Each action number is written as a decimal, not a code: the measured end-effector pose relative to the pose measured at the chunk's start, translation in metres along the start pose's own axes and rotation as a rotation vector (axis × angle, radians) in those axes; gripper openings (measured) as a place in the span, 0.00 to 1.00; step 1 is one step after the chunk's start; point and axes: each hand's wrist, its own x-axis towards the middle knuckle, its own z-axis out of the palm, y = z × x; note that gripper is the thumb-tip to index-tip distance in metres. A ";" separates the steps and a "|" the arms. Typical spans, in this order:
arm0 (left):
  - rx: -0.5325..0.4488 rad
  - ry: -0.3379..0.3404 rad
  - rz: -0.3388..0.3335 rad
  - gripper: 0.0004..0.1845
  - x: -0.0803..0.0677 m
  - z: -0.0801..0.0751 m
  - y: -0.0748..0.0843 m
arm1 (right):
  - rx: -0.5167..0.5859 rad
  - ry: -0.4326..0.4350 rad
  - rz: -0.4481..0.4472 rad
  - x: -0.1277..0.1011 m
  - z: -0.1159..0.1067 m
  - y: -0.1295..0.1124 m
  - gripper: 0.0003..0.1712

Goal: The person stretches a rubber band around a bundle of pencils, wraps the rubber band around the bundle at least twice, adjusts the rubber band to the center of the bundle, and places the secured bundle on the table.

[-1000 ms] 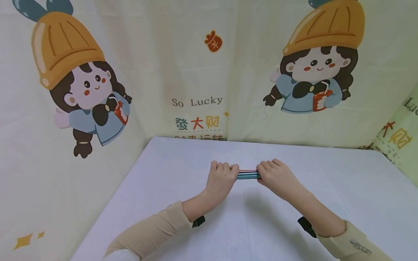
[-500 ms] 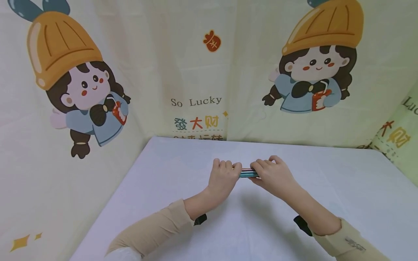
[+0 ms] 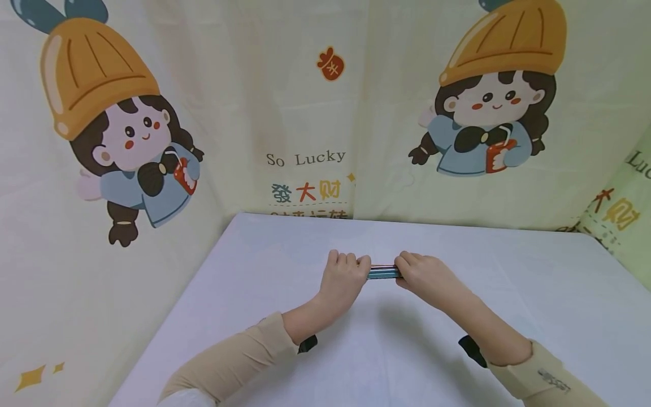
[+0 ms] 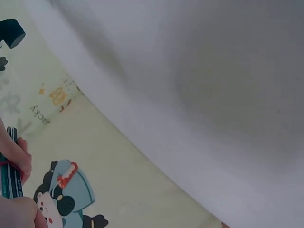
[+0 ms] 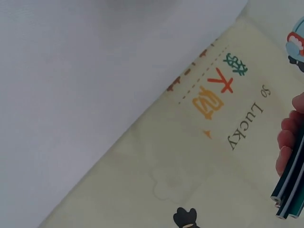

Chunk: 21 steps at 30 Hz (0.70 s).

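A bundle of dark green pencils (image 3: 383,272) with pale stripes is held level above the table, between two hands. My left hand (image 3: 344,278) grips its left part, fingers curled over the top. Around the right part curl the fingers of my right hand (image 3: 426,278). A short stretch of the bundle shows between the hands, with a thin reddish line along its upper edge. In the left wrist view a thin red band (image 4: 13,165) crosses the pencils. Several blunt pencil ends (image 5: 283,209) show at the right wrist view's lower right. The hands hide the remaining lengths.
A white-covered table (image 3: 285,249) lies below the hands. Behind and to the left hangs a cream cloth curtain (image 3: 229,113) printed with cartoon figures and lettering. Black wrist devices (image 3: 473,350) are strapped under both forearms.
The right hand slid left toward the left hand with fingers partly lifted, then drew slightly back right and curled them over the pencils. The left hand shifted a little right, then back.
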 end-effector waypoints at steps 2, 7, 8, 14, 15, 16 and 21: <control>-0.005 -0.012 -0.001 0.11 -0.001 0.000 0.003 | -0.010 -0.012 0.008 0.000 0.002 -0.003 0.21; -0.001 0.029 0.027 0.10 0.001 -0.002 0.009 | -0.020 -0.055 0.027 0.003 0.005 -0.012 0.20; -0.002 0.034 0.033 0.10 0.002 -0.002 0.009 | -0.014 -0.056 0.033 0.004 0.005 -0.012 0.20; -0.006 -0.008 -0.011 0.10 0.004 -0.001 -0.002 | -0.007 0.004 0.110 0.003 0.001 -0.005 0.22; -0.004 -0.013 -0.019 0.10 0.004 0.000 -0.004 | -0.012 0.018 0.113 0.002 0.000 -0.003 0.22; -0.004 -0.018 -0.027 0.10 0.004 0.000 -0.006 | -0.013 0.029 0.111 0.002 0.000 -0.001 0.21; 0.010 0.010 -0.028 0.11 0.004 0.002 -0.006 | 0.011 0.069 0.011 0.004 0.003 0.000 0.16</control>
